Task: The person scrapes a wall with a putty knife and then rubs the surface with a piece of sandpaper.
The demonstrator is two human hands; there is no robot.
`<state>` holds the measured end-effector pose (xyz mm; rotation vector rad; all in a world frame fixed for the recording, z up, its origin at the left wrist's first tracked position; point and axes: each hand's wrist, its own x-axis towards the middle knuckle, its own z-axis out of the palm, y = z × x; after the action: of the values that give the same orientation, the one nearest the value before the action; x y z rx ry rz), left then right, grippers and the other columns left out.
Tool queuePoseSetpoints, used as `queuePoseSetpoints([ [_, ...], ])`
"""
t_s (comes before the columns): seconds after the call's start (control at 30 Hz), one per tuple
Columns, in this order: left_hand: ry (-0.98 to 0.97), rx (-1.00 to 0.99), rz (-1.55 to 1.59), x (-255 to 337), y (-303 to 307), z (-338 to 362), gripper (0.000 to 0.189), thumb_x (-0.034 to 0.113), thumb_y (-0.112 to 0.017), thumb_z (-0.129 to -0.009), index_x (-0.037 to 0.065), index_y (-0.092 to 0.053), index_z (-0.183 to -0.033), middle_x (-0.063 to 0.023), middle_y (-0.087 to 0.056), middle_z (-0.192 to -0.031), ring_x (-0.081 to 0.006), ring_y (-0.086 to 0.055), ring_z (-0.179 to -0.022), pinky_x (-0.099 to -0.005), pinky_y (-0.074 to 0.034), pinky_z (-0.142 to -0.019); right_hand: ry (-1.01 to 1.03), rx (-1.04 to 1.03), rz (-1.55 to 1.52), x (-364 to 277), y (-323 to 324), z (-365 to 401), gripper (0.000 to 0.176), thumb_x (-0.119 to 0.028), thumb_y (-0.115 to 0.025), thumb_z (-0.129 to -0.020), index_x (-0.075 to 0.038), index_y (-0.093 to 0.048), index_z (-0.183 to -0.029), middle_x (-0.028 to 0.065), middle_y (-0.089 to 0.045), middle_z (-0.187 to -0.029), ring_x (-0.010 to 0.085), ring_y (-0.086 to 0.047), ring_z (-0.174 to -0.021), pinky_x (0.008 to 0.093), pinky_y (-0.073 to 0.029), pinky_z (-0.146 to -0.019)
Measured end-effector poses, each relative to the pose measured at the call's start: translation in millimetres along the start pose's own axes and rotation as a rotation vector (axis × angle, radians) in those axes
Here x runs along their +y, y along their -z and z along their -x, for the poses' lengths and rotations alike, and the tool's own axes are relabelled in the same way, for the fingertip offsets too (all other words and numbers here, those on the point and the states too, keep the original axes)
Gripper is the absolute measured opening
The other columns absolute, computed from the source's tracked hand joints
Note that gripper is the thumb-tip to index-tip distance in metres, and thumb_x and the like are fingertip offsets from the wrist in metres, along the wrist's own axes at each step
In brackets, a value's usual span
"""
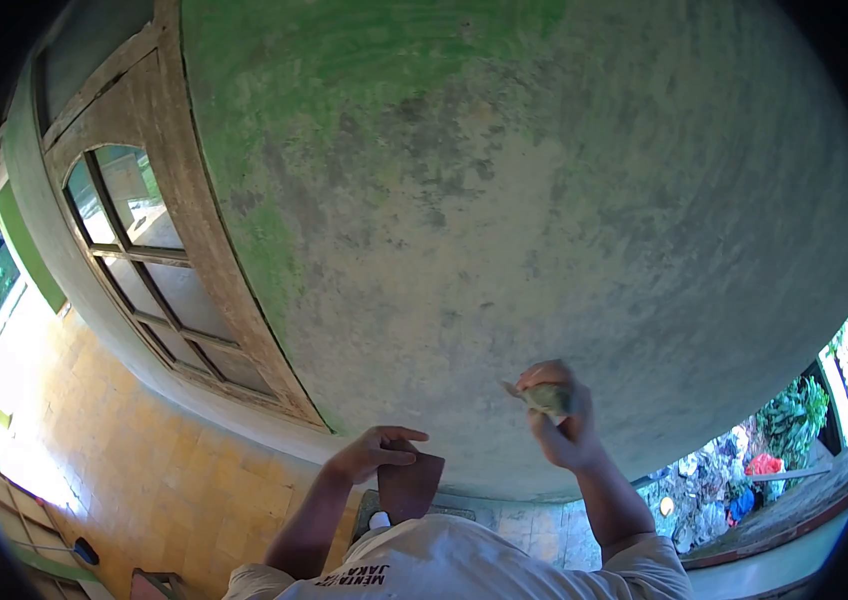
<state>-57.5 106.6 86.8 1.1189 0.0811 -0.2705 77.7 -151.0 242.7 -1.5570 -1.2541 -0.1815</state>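
My left hand (pixel 368 457) pinches the top edge of a stiff reddish-brown sheet of sandpaper (pixel 411 488), which hangs down in front of my shirt. My right hand (pixel 571 428) is raised close to the wall (pixel 444 270), its fingers wrapped round a folded, pale greenish piece (pixel 548 399) that looks like a pad or cloth. That hand is slightly blurred. Patches of green paint show at the wall's top and left, while its middle is worn to grey with dark blotches.
A wooden-framed window (pixel 159 270) with several panes borders the wall on the left. Yellow tiles cover the floor (pixel 174 450). At lower left lie a dark brush head (pixel 86 550) and a small stool-like object (pixel 156 584). Rubbish (pixel 709 490) and plants (pixel 792 420) are outside at right.
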Motion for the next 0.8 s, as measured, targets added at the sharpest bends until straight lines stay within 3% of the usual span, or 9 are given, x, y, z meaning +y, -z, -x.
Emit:
queuePoseSetpoints([
  [0.03,-0.01,0.006,0.003,-15,11,2,0.047,-0.001,-0.067,-0.079,0.0,-0.055,-0.125,-0.0093,-0.066,-0.095,-0.0146,-0.063,-0.082,-0.0264,-0.051,-0.074,-0.017,0.095,-0.268,-3,1,-7,0.027,0.001,-0.055,-0.069,0.0,-0.054,-0.096,0.0146,-0.057,-0.092,0.0254,-0.058,-0.09,0.0387,-0.043,-0.084],
  [0.13,-0.036,0.2,0.212,-58,40,5,0.049,0.001,-0.067,-0.079,0.0,-0.053,-0.126,-0.0079,-0.064,-0.097,-0.0161,-0.063,-0.086,-0.0284,-0.051,-0.078,0.14,0.15,-0.425,-7,2,-35,0.029,-0.007,-0.057,-0.076,0.0,-0.047,-0.103,0.0148,-0.055,-0.092,0.0252,-0.057,-0.086,0.0393,-0.047,-0.08],
  [0.2,-0.099,0.479,0.303,-86,54,6,0.051,0.002,-0.066,-0.08,-0.001,-0.05,-0.128,-0.0088,-0.062,-0.101,-0.0181,-0.061,-0.095,-0.03,-0.049,-0.084,0.223,0.18,-0.449,-20,5,-52,0.035,-0.018,-0.058,-0.084,-0.005,-0.039,-0.11,0.0117,-0.051,-0.089,0.0254,-0.056,-0.079,0.0398,-0.049,-0.075],
  [0.37,-0.211,0.607,0.431,-155,120,16,0.052,-0.001,-0.062,-0.078,-0.003,-0.05,-0.128,-0.0102,-0.061,-0.102,-0.0203,-0.061,-0.096,-0.0323,-0.05,-0.084,0.39,0.2,-0.585,-37,5,-92,0.028,-0.014,-0.058,-0.088,-0.012,-0.041,-0.109,0.0065,-0.046,-0.081,0.02,-0.053,-0.07,0.0347,-0.045,-0.066],
  [0.43,-0.238,0.648,0.425,-185,154,29,0.053,-0.002,-0.061,-0.077,-0.004,-0.049,-0.128,-0.011,-0.062,-0.104,-0.021,-0.061,-0.096,-0.0331,-0.049,-0.085,0.482,0.309,-0.626,-41,5,-101,0.027,-0.012,-0.059,-0.089,-0.013,-0.041,-0.109,0.0052,-0.045,-0.081,0.0163,-0.049,-0.065,0.0311,-0.041,-0.061],
  [0.53,-0.262,0.674,0.488,-222,184,51,0.052,-0.004,-0.06,-0.071,-0.005,-0.054,-0.123,-0.0124,-0.063,-0.105,-0.0234,-0.062,-0.095,-0.0349,-0.05,-0.085,0.548,0.34,-0.611,-48,3,-123,0.019,-0.013,-0.057,-0.09,-0.015,-0.04,-0.098,0.002,-0.043,-0.075,0.0125,-0.044,-0.062,0.0286,-0.038,-0.058],
  [0.63,-0.184,0.823,0.423,-241,189,83,0.046,-0.002,-0.06,-0.069,-0.004,-0.061,-0.114,-0.0125,-0.066,-0.1,-0.0241,-0.063,-0.089,-0.0356,-0.05,-0.082,0.617,0.329,-0.641,-53,-2,-142,0.017,-0.015,-0.055,-0.093,-0.015,-0.038,-0.091,-0.0004,-0.041,-0.069,0.0113,-0.042,-0.059,0.0277,-0.038,-0.056],
  [0.7,-0.012,1.141,0.266,-301,215,100,0.036,0.0,-0.06,-0.068,-0.002,-0.067,-0.103,-0.0108,-0.067,-0.091,-0.0225,-0.064,-0.083,-0.0345,-0.05,-0.077,0.633,0.337,-0.648,-54,-7,-151,0.018,-0.016,-0.053,-0.094,-0.015,-0.036,-0.088,-0.0016,-0.039,-0.066,0.0106,-0.041,-0.056,0.0272,-0.037,-0.055],
  [0.8,0.138,1.397,0.116,-375,223,138,0.029,0.002,-0.061,-0.067,-0.002,-0.07,-0.094,-0.01,-0.067,-0.086,-0.0209,-0.063,-0.08,-0.0323,-0.05,-0.073,0.654,0.388,-0.635,-52,-9,-160,0.015,-0.018,-0.048,-0.097,-0.015,-0.037,-0.087,-0.002,-0.038,-0.064,0.0103,-0.038,-0.052,0.0267,-0.037,-0.052],
])
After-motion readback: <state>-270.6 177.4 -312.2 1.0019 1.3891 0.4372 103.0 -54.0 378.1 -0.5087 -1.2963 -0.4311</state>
